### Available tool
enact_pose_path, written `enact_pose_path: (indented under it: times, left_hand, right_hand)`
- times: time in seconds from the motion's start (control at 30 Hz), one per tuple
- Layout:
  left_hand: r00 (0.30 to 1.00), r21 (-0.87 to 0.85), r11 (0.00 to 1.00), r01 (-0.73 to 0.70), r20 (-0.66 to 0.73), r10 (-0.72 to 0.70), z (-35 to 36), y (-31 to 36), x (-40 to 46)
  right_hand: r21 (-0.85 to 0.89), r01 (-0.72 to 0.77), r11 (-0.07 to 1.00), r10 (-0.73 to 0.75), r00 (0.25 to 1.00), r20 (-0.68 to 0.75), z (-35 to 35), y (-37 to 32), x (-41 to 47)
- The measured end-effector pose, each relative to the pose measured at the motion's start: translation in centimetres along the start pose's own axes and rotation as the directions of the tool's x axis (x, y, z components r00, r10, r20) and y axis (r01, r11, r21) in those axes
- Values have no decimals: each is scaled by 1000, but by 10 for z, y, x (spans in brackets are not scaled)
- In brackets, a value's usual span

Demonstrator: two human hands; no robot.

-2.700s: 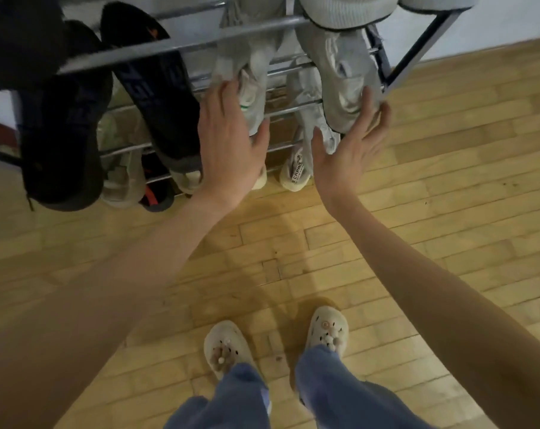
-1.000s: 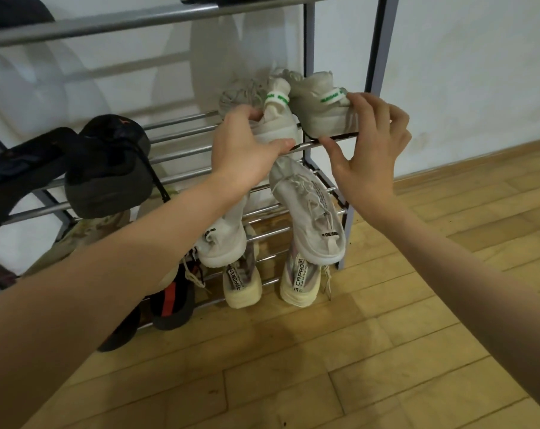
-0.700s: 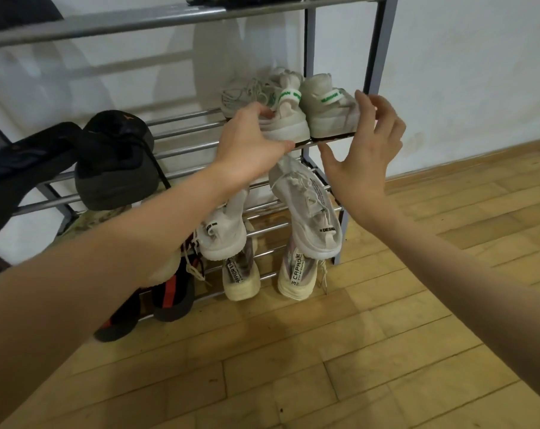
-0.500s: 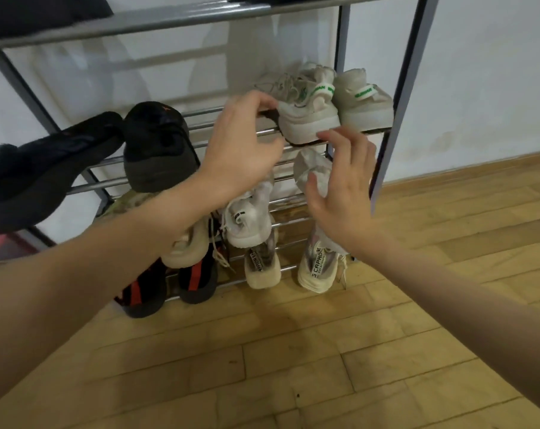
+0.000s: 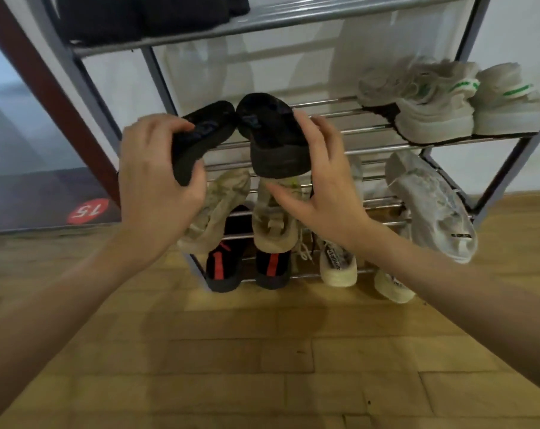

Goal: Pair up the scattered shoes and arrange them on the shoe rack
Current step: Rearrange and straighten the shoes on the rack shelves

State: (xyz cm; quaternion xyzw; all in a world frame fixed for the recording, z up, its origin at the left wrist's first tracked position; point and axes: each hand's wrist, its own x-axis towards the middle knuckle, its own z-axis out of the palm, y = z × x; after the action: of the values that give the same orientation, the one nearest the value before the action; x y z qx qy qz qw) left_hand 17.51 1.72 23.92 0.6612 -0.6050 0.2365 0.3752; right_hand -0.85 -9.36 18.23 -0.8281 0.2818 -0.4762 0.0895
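Black shoes at frame centre, on the shoe rack's [image 5: 370, 147] middle tier: left hand [image 5: 152, 178] grips the left black shoe [image 5: 200, 134]; right hand [image 5: 321, 181], fingers relaxed, touches the right black shoe [image 5: 273, 137]. Step: aligning this pair. Next move likely calls for squaring both heels side by side.
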Motion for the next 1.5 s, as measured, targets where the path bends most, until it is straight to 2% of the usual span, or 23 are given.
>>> enact_pose_path:
  times: [0.1,0.27,0.43,0.6,0.8,1.0,1.1,1.2,1.3,1.5]
  left_hand:
    - [996,71,996,60,57,-65,-3,-23,-4]
    - [983,71,996,55,172,-67,-5,-43,-6]
    - [992,15,993,117,48,-117,-6,-32,-4]
    - [983,-70,981,180,-5,-181,7,-25,4]
    - [966,-59,965,255,-26,-256,26,-27,24]
    - [975,-97,978,182,150,-167,17,-43,29]
    - [961,-58,988,143,248,-125,5,-55,26]
    - [966,15,997,71,247,-72,-2,-65,19]
    - [972,11,999,49,231,-50,-2,-73,15]
    - [978,-9,999,33,208,-30,2,-77,15]
  right_hand:
    - [58,-56,997,58,998,-24,18,-9,5]
    - [113,-89,990,94,995,-36,31,-13,7]
    - [109,-61,992,64,998,-25,28,-11,8]
    - [140,-65,988,71,997,-39,28,-13,14]
    - [181,-73,981,86,994,-66,29,-17,25]
    - [164,-81,983,92,994,-59,38,-18,26]
    - [165,-73,984,82,995,-47,43,-20,29]
    - [165,-67,984,78,995,-57,52,-24,37]
    - [141,-69,988,76,996,-46,62,-31,43]
    - [-11,-27,1000,27,997,69,61,-31,32]
